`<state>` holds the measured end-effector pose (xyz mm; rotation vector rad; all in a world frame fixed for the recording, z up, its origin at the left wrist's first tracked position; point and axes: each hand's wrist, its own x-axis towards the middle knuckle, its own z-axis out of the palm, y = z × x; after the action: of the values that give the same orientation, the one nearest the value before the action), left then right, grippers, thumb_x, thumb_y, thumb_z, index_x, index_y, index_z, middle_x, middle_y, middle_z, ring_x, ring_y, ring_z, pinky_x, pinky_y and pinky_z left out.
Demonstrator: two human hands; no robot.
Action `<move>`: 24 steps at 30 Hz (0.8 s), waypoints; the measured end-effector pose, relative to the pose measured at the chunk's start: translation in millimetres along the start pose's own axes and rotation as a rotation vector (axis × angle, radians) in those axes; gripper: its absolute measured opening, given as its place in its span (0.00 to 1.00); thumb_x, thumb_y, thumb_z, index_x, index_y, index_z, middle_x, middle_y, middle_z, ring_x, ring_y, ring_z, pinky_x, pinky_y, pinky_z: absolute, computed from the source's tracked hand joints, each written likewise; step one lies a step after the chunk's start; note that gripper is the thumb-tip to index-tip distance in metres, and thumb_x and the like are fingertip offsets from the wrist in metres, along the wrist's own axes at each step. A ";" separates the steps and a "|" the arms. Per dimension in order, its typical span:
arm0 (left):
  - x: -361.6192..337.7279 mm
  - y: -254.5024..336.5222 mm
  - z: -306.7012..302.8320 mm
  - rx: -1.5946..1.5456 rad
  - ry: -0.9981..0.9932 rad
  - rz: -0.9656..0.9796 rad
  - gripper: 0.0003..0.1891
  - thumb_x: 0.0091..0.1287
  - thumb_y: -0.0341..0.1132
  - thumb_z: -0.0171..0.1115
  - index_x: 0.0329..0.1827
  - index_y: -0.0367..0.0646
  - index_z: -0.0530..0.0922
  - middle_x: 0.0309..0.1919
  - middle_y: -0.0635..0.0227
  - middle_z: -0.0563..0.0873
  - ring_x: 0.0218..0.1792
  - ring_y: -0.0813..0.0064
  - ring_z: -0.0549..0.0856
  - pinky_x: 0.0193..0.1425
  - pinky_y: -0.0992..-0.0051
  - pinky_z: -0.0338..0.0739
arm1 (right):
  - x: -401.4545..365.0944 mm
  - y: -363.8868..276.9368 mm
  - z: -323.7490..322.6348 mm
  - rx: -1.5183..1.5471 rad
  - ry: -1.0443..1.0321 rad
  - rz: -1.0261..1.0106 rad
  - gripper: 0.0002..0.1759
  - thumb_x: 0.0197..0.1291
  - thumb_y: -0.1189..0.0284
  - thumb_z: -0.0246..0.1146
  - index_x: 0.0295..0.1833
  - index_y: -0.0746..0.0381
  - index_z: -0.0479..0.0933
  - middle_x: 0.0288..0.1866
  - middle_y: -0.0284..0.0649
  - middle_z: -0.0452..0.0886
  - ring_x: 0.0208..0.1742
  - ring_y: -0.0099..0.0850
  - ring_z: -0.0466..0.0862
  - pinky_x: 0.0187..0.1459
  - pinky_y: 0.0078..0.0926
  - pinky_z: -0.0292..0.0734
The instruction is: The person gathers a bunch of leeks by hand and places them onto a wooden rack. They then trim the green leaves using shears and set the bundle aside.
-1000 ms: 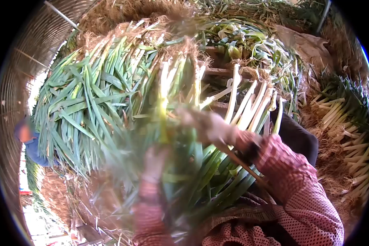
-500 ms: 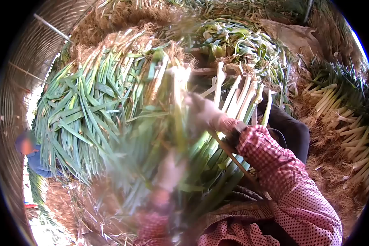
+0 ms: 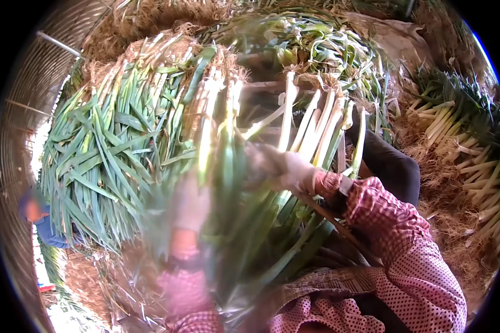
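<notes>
Head view: bundle of long green-leaved, white-stalked leeks [image 3: 261, 233] rises between both hands, long axis running up and away, white ends uppermost; right hand [image 3: 291, 172], nearer the stalks, curls its fingers around it; blurred left hand [image 3: 190, 202] lies just left, finger state indiscernible

Hard daylight fills the round fisheye view, burning out to white along the lower left edge and glaring on pale stems. The lens bends everything toward a black rim. Motion blur smears the left hand [image 3: 190, 202] and the bundle of long green and white leek stalks [image 3: 228, 183] at the centre and softens the pale-gloved right hand [image 3: 291, 172], while the heap of flat green leaves [image 3: 105, 144] on the left is fairly sharp.
</notes>
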<state>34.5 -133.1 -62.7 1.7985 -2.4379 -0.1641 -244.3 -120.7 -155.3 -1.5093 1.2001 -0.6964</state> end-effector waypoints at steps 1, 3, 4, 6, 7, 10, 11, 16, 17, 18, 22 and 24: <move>14.1 5.3 2.9 -0.119 0.034 0.023 0.22 0.68 0.31 0.60 0.66 0.39 0.75 0.48 0.49 0.88 0.51 0.49 0.87 0.60 0.61 0.80 | 18.6 10.5 4.2 -0.027 0.023 -0.011 0.55 0.48 0.68 0.72 0.81 0.64 0.53 0.56 0.53 0.84 0.53 0.43 0.87 0.55 0.34 0.82; 43.9 32.7 16.7 -0.213 -0.053 0.008 0.18 0.67 0.30 0.59 0.60 0.38 0.78 0.47 0.47 0.88 0.51 0.47 0.87 0.57 0.59 0.80 | 60.3 28.5 10.1 -0.042 0.124 0.005 0.55 0.47 0.66 0.73 0.81 0.63 0.54 0.55 0.51 0.85 0.51 0.41 0.87 0.53 0.32 0.84; 57.3 41.1 31.6 -0.146 -0.067 0.024 0.15 0.67 0.30 0.59 0.56 0.38 0.80 0.46 0.46 0.88 0.50 0.46 0.87 0.56 0.59 0.80 | 72.8 26.0 6.1 -0.069 0.156 0.011 0.53 0.47 0.67 0.73 0.79 0.63 0.57 0.55 0.49 0.85 0.51 0.40 0.87 0.53 0.32 0.84; 87.8 40.6 68.7 -0.036 -0.108 -0.024 0.13 0.67 0.32 0.62 0.52 0.39 0.80 0.45 0.43 0.87 0.49 0.44 0.86 0.54 0.58 0.81 | 93.3 -0.3 -7.8 -0.113 0.214 0.059 0.47 0.46 0.67 0.74 0.75 0.63 0.64 0.55 0.45 0.86 0.52 0.37 0.87 0.54 0.32 0.84; 97.7 47.6 78.3 0.076 -0.086 -0.121 0.12 0.65 0.33 0.63 0.50 0.39 0.79 0.43 0.45 0.87 0.47 0.46 0.88 0.51 0.56 0.83 | 103.0 -15.0 -15.0 -0.126 0.237 0.095 0.45 0.46 0.67 0.75 0.73 0.62 0.68 0.55 0.44 0.86 0.52 0.35 0.87 0.54 0.31 0.83; 119.5 48.8 103.1 0.121 0.025 -0.277 0.13 0.66 0.31 0.62 0.52 0.40 0.80 0.43 0.49 0.88 0.47 0.50 0.89 0.48 0.55 0.84 | 130.1 -34.4 -35.4 0.024 0.244 0.226 0.38 0.47 0.66 0.74 0.67 0.60 0.75 0.55 0.41 0.86 0.55 0.36 0.86 0.59 0.32 0.81; 122.1 42.1 111.3 0.164 0.031 -0.290 0.15 0.64 0.34 0.64 0.53 0.40 0.80 0.43 0.49 0.89 0.47 0.51 0.89 0.48 0.55 0.85 | 134.7 -37.2 -40.2 0.058 0.266 0.265 0.39 0.47 0.62 0.75 0.67 0.59 0.75 0.53 0.42 0.87 0.55 0.37 0.86 0.59 0.33 0.80; 125.6 37.5 66.8 -0.057 -0.216 -0.277 0.25 0.59 0.43 0.70 0.55 0.34 0.81 0.44 0.50 0.90 0.49 0.57 0.90 0.53 0.60 0.84 | 72.7 -23.8 -47.5 -0.196 0.090 0.082 0.41 0.50 0.64 0.73 0.71 0.60 0.69 0.55 0.48 0.84 0.53 0.38 0.86 0.55 0.35 0.81; 112.4 41.0 46.2 -0.239 -0.210 -0.261 0.24 0.59 0.42 0.69 0.54 0.35 0.82 0.44 0.50 0.90 0.48 0.59 0.90 0.53 0.61 0.84 | 42.9 -24.5 -51.1 -0.105 0.028 0.047 0.44 0.49 0.66 0.72 0.73 0.61 0.66 0.57 0.49 0.83 0.56 0.39 0.85 0.57 0.35 0.80; 97.0 40.7 37.6 -0.419 -0.210 -0.243 0.22 0.60 0.41 0.68 0.53 0.35 0.83 0.43 0.50 0.90 0.47 0.60 0.90 0.53 0.62 0.83 | 12.9 -26.8 -56.2 -0.015 -0.014 0.024 0.47 0.48 0.68 0.72 0.75 0.62 0.62 0.60 0.51 0.81 0.59 0.39 0.83 0.59 0.34 0.79; 31.5 30.8 60.0 -0.186 -0.108 -0.107 0.15 0.60 0.42 0.68 0.42 0.39 0.82 0.35 0.51 0.89 0.38 0.54 0.89 0.44 0.60 0.81 | -48.1 -28.5 -64.1 0.173 0.053 0.055 0.56 0.45 0.76 0.70 0.82 0.66 0.52 0.68 0.54 0.77 0.67 0.41 0.79 0.66 0.33 0.77; 5.4 38.5 65.3 -0.099 -0.087 -0.127 0.14 0.60 0.41 0.67 0.42 0.40 0.81 0.34 0.48 0.88 0.38 0.46 0.88 0.43 0.57 0.81 | -33.2 -22.6 -62.5 0.209 0.090 0.139 0.54 0.47 0.74 0.70 0.81 0.66 0.53 0.65 0.53 0.79 0.61 0.40 0.83 0.62 0.33 0.79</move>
<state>-13.2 -125.4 -121.3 1.9415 -2.3256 -0.3748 -303.1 -113.3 -110.6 -1.2205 1.2464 -0.7773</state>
